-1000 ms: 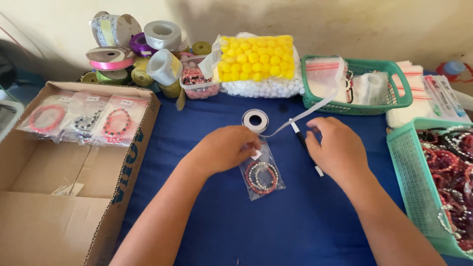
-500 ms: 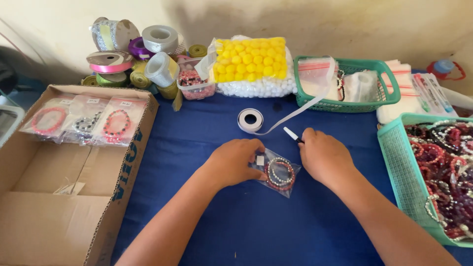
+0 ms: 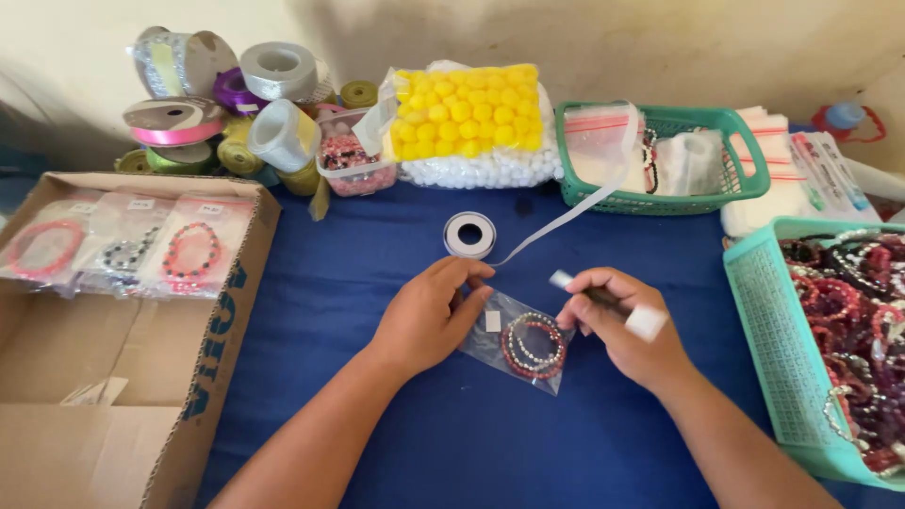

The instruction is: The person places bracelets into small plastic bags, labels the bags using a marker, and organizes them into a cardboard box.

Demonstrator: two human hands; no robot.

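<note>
On the blue tablecloth [image 3: 396,236] lies a small clear plastic bag [image 3: 521,339] with red and white bead bracelets inside and a small white label on it. My left hand [image 3: 429,311] presses its fingertips on the bag's left edge, beside the label. My right hand [image 3: 627,330] grips a dark pen [image 3: 611,303] with white ends, held just right of the bag. A small white tape roll [image 3: 469,235] lies just beyond my hands, its loose strip running up to the right.
An open cardboard box [image 3: 113,377] at left holds bagged bracelets [image 3: 123,247]. Ribbon spools [image 3: 222,104] and a yellow ball pack [image 3: 471,113] stand at the back. A green basket [image 3: 660,193] of bags sits back right; a teal basket [image 3: 773,358] of bracelets fills the right.
The bag has slid slightly right and turned. My right hand drew back from it with the pen lifted, and my left hand shifted onto the bag's left edge.
</note>
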